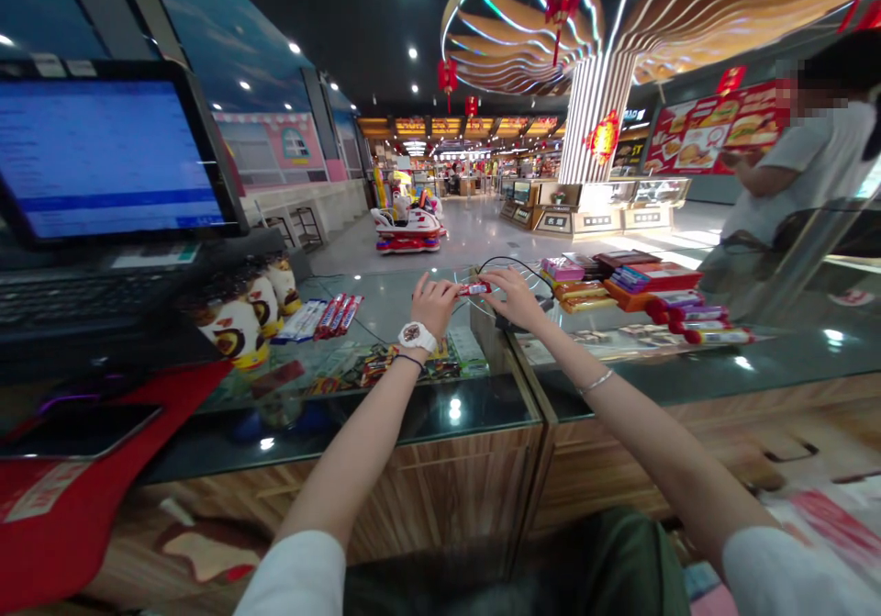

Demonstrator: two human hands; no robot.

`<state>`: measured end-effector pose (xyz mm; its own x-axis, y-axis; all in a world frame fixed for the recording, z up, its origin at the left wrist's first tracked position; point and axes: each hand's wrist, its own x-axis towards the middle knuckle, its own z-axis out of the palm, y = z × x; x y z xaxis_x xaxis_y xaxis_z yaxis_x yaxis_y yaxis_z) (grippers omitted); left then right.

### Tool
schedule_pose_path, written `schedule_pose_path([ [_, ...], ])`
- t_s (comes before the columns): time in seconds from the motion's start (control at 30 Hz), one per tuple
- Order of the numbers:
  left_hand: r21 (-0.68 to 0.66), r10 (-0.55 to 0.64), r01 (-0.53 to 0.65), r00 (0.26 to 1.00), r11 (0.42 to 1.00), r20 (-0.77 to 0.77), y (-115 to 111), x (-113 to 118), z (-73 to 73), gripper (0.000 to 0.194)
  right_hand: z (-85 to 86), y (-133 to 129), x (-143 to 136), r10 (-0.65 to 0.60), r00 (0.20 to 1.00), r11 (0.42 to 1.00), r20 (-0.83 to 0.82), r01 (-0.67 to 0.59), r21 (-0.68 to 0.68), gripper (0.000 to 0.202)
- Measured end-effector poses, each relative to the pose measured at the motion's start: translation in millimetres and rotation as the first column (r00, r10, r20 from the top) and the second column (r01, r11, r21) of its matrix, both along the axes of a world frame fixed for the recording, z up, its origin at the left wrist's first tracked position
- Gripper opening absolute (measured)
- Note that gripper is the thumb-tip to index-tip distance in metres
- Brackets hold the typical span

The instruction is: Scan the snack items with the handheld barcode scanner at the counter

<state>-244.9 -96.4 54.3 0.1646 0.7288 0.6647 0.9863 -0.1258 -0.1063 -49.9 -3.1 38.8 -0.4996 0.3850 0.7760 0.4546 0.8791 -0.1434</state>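
Observation:
Over the glass counter top [372, 290], a small snack bar in a red and white wrapper [474, 289] stretches between my two hands. My left hand [433, 306], with a white watch at its wrist, is closed on the bar's left end. At the other end, the fingers of my right hand [510, 297] pinch the wrapper. Several red-wrapped bars [339, 316] lie side by side left of my left hand, next to white and blue packets [301, 320]. To the right of my right hand are stacked candy boxes and packs [640, 276].
Printed cups [238, 322] stand at left before a monitor [110, 157] and keyboard [61, 285]. A phone [89, 431] lies on a red cloth [55, 524]. Colourful tubes [702, 320] lie at right. A black cable loops behind my right hand. A person [798, 157] stands beyond the counter.

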Motion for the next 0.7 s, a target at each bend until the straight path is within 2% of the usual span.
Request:
schedule_pose_path([
  [0.17,-0.007,0.025,-0.025,1.000,1.000,0.015,5.5,-9.8,-2.9,0.031,7.0,28.4,40.0,0.011,0.998,0.997,0.056,-0.007,-0.075,0.052],
  [0.27,-0.011,0.034,-0.034,0.999,0.999,0.018,8.0,-15.1,-4.8,0.032,-1.4,49.9,61.5,0.015,0.991,0.985,0.129,0.008,-0.175,0.072],
  [0.33,-0.017,0.043,-0.043,0.999,0.999,0.016,8.8,-18.2,-5.6,0.032,-11.0,60.4,70.7,0.018,0.988,0.971,0.151,0.019,-0.238,0.078],
  [0.5,-0.023,0.058,-0.058,0.998,0.998,0.013,10.5,-24.3,-7.7,0.031,-33.0,72.2,84.2,0.102,0.971,0.936,0.215,-0.021,-0.351,0.084],
  [0.63,-0.005,0.056,-0.056,0.998,0.998,0.013,14.9,-28.4,-12.0,0.029,-42.0,75.0,91.0,0.197,0.938,0.906,0.285,-0.063,-0.418,0.086],
  [0.7,0.008,0.050,-0.050,0.999,0.999,0.019,17.5,-30.5,-14.8,0.028,-44.4,75.8,91.5,0.223,0.925,0.902,0.306,-0.077,-0.425,0.081],
])
